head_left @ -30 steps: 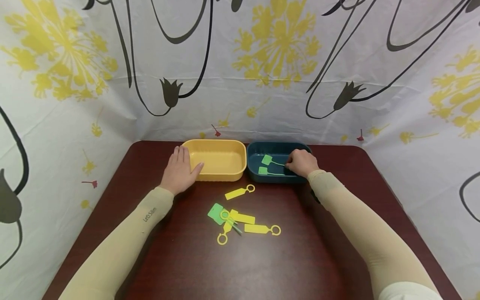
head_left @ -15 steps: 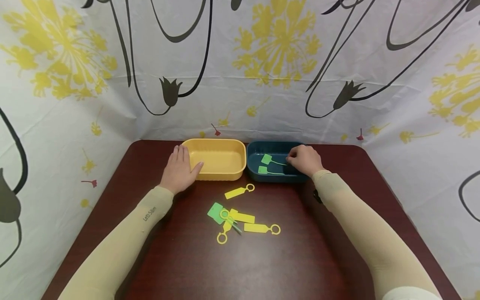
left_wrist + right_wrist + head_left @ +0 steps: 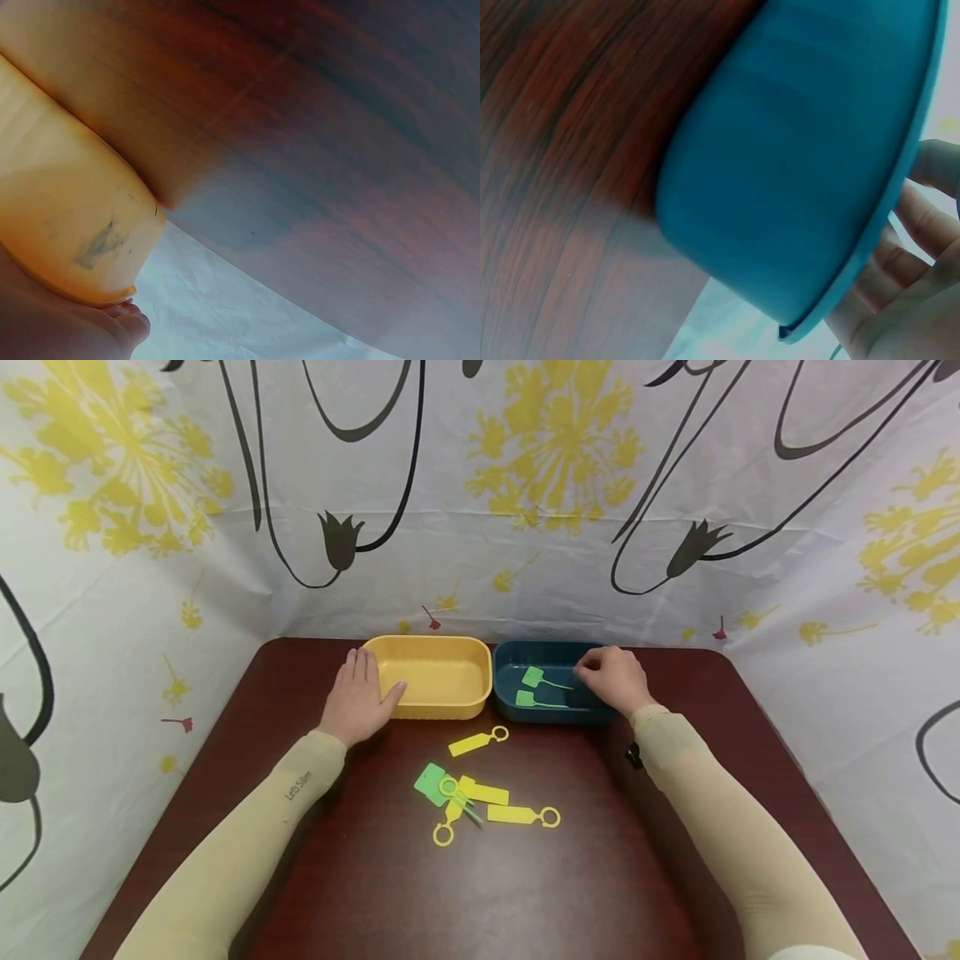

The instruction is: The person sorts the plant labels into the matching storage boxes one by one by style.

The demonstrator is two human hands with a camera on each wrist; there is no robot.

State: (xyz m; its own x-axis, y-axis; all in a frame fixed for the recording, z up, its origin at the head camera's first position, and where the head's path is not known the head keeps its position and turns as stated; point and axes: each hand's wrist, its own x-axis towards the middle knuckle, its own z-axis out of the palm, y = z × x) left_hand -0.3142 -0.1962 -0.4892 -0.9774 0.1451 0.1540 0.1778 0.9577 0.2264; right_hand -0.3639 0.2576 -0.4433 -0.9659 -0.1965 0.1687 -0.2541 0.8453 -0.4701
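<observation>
My left hand point(image 3: 356, 697) lies with straight fingers over the left end of the yellow bin point(image 3: 420, 710), the thumb along its inside. In the left wrist view, part of the hand point(image 3: 82, 330) shows at the bin's rim. My right hand point(image 3: 615, 678) is over the right end of the dark blue bin point(image 3: 555, 715), its fingers loosely bent with nothing seen between them. In the right wrist view those fingers point(image 3: 889, 259) curve past the rim. Inside the blue bin lie a green tag point(image 3: 533, 677) and another green tag point(image 3: 525, 698), both with thin tails.
On the brown table point(image 3: 480, 893) lies a lone yellow ring tag point(image 3: 468, 744). In front of it, a loose pile holds several yellow tags point(image 3: 483, 793) and green tag material point(image 3: 430, 783) with thin stems. A patterned cloth point(image 3: 450, 568) hangs behind the table.
My right hand has moved slightly up and right, away from the tails of the green tags, which stay in the blue bin. My left hand keeps its place on the yellow bin.
</observation>
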